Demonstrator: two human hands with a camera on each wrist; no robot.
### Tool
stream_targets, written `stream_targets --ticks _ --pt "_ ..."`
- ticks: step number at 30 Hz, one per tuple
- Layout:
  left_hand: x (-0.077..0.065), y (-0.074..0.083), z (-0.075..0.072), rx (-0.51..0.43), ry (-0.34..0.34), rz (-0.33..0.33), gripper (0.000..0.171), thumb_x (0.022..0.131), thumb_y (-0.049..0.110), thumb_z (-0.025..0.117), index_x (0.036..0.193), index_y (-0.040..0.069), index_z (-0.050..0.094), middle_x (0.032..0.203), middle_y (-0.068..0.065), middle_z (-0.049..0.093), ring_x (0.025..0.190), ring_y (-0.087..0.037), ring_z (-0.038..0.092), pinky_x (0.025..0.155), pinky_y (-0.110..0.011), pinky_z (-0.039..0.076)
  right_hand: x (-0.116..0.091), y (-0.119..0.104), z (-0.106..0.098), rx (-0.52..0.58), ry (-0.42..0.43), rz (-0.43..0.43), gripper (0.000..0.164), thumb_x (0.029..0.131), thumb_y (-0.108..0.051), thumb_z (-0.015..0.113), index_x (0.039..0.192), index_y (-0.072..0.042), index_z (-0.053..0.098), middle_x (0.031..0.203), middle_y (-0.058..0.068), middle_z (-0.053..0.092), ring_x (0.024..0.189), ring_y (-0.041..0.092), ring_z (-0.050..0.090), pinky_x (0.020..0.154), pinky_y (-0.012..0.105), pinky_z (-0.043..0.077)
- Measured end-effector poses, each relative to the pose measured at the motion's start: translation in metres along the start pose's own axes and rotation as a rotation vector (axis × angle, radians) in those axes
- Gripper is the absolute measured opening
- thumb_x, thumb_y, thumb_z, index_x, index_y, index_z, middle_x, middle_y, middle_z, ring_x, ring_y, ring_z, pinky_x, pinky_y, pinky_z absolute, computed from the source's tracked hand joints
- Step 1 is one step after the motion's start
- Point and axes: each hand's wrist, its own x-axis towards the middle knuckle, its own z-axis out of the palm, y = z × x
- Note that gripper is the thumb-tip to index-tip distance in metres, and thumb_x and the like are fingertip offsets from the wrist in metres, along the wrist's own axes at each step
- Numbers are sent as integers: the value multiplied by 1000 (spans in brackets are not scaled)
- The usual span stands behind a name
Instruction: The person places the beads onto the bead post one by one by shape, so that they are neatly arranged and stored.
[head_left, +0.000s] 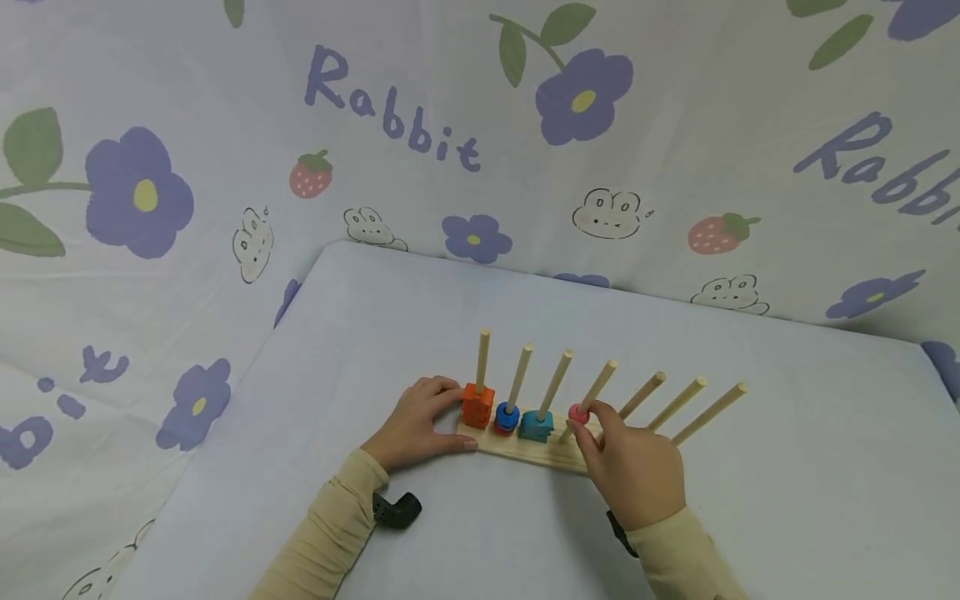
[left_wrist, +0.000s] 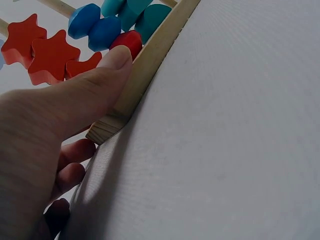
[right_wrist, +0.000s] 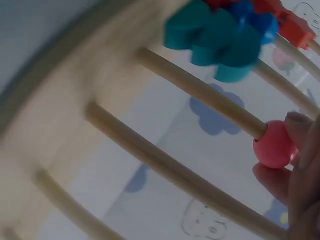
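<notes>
A wooden peg stand (head_left: 517, 451) with several upright pegs lies on the table. My left hand (head_left: 420, 425) grips its left end, the thumb along the front edge beside a red bead (left_wrist: 129, 42) and the fingers behind. With thumb and fingertips, my right hand (head_left: 637, 471) pinches a round pink bead (right_wrist: 272, 145), which is threaded partway down the fourth peg from the left. Orange-red star beads (left_wrist: 55, 56) stack on the first peg. Blue beads (head_left: 507, 412) sit over the red one on the second, and teal beads (right_wrist: 215, 42) fill the bottom of the third.
Three pegs to the right, including the rightmost peg (head_left: 712, 411), rise bare above my right hand, which hides their lower parts. A white cloth covers the table (head_left: 390, 317). Behind it hangs a printed curtain (head_left: 420, 50) with flowers, strawberries and rabbits.
</notes>
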Motion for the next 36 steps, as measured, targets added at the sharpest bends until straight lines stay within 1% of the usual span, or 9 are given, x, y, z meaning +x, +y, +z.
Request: stream_targets --ticks 4,7,11,17,24,29,36 --pt "1 -2 2 4 3 5 67 73 59 74 127 21 61 120 6 53 112 -14 45 93 -39 38 -6 4 12 -1 -102 42 24 81 -27 78 93 -9 67 40 -4 46 32 -1 21 33 18 16" --pt "1 -4 4 8 15 14 67 73 59 75 126 21 61 119 5 54 111 -15 46 93 -40 38 -9 7 18 10 -185 93 23 84 -30 75 93 -11 67 40 -3 44 32 3 25 33 20 18" --pt "2 -6 4 7 21 23 66 73 59 75 125 20 62 120 5 54 111 -15 46 93 -40 39 -11 9 25 31 -240 134 22 82 -29 77 92 -11 68 42 -3 46 34 6 30 33 22 21" --pt "2 -5 4 7 24 24 65 73 57 76 124 20 62 119 4 54 112 -16 46 94 -41 39 -13 11 33 28 -271 134 18 82 -28 77 89 -13 68 41 -5 40 34 6 28 33 22 19" --pt "1 -1 1 -1 1 4 64 73 55 76 125 20 62 120 4 54 111 -15 46 95 -40 38 -17 11 38 25 -314 146 16 82 -24 76 90 -12 69 41 -4 40 33 7 29 33 23 20" --pt "1 -1 1 1 0 5 65 73 55 76 126 19 61 121 4 54 111 -15 46 95 -40 38 -17 10 39 14 -310 143 17 82 -26 77 89 -12 68 43 -2 44 33 7 30 32 23 21" --pt "1 0 1 -4 3 13 65 74 55 76 125 19 62 120 4 54 112 -15 46 95 -41 38 -20 10 42 8 -307 129 20 81 -24 77 89 -9 66 43 0 45 32 8 31 32 23 22"
